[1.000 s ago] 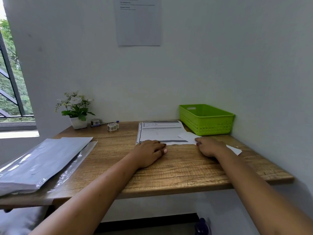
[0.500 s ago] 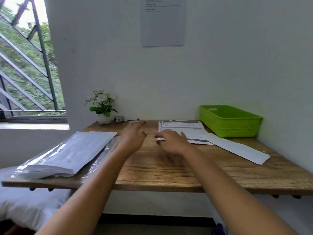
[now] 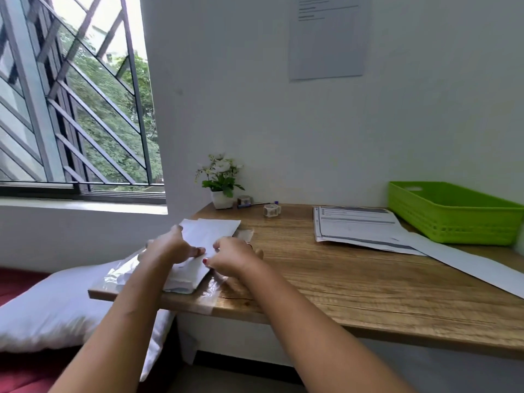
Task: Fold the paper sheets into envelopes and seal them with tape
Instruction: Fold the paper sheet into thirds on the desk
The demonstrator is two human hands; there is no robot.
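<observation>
A stack of white paper sheets (image 3: 211, 233) lies in clear plastic wrap at the left end of the wooden table (image 3: 326, 282). Both hands are on the stack's near part. My left hand (image 3: 173, 247) curls over the top sheet's left edge, thumb pressed on the paper. Beside it, my right hand (image 3: 236, 256) pinches the same sheet between thumb and fingers. A folded white sheet (image 3: 465, 260) lies at the right. Two tape rolls (image 3: 271, 210) (image 3: 244, 200) stand near the back wall.
A printed sheet (image 3: 354, 225) lies at the back middle, with a green basket (image 3: 453, 214) in the right corner. A small potted plant (image 3: 221, 181) stands at the back left. A white pillow (image 3: 56, 302) lies below the table's left edge, under the window.
The view has swung left. Both hands left the printed sheet and folded paper and moved to the wrapped paper stack, where they now take hold of the top sheet.
</observation>
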